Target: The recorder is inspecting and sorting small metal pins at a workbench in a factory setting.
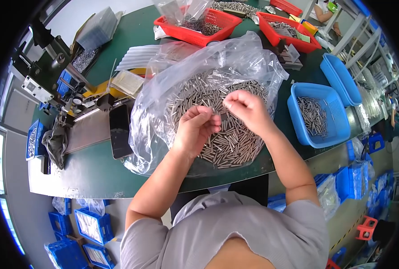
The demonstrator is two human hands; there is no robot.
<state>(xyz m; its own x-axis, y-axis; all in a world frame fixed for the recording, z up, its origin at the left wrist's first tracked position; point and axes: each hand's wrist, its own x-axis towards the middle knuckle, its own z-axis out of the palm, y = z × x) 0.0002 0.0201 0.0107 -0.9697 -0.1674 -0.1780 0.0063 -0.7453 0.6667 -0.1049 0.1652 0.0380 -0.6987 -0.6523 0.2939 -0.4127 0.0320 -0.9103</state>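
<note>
Small metal pins [228,139] are heaped in an open clear plastic bag [163,103] on the green table [96,170], directly beneath the left hand [196,127], curled around several pins, and the right hand [246,110], pinched shut above them.

Bright, even daylight filled the frame, glare glinted off the clear plastic bag [199,67] at centre, and fisheye bending darkened the corners.

Factory assembly bench: green worktable [96,170], plastic parts baskets [318,114], bagged metal pins [226,134], small press [47,67] at its left edge.
</note>
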